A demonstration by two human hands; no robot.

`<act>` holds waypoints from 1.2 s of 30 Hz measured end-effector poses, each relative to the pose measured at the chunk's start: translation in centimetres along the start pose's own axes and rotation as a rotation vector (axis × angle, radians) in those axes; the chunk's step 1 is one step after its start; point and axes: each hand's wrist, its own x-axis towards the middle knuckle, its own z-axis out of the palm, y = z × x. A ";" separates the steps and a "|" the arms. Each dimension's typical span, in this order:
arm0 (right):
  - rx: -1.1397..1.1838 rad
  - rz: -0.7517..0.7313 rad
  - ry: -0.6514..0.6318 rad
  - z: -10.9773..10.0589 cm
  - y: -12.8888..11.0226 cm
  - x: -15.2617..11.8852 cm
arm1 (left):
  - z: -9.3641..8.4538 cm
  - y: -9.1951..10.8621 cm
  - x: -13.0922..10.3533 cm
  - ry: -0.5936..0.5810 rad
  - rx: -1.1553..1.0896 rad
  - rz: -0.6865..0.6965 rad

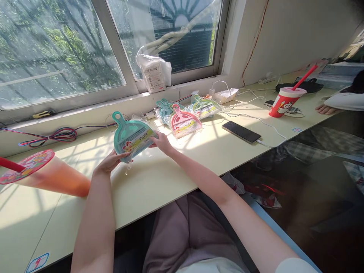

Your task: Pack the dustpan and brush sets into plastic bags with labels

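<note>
I see a pale desk (170,178) running under a sunlit window (85,45), viewed from above my own arms. My left hand (109,161) grips the lower left corner of a teal dustpan set (131,136), still sealed in clear wrapping. My right hand (162,142) pinches its right edge, so the pack is held between both hands, tilted up off the desk with its handle pointing toward the window, as if to keep the label side facing me.

Just beyond it lie three more wrapped sets in a loose row: a pink dustpan set (183,123), a second teal set (164,110) partly under the pink one, and a green set (204,107).

A black phone (241,132) lies right of them, plugged into a white cable (270,125). An orange drink cup (42,176) lies at far left; a red cup (286,101) with a straw stands at far right, near another person's hand (325,110).
</note>
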 end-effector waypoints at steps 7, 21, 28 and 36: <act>0.304 0.169 0.270 -1.0 0.7 0.9 | 1.3 0.4 0.5 -0.049 -0.126 0.154; 0.279 0.184 0.203 -1.2 0.6 0.7 | 4.5 -0.7 3.0 0.387 -0.072 0.265; -0.002 0.209 0.153 -0.1 0.5 -0.1 | 3.4 -1.5 3.5 0.514 -0.031 0.203; -0.203 0.151 0.149 -0.1 0.6 -0.9 | 3.8 -2.3 4.6 0.625 0.081 0.213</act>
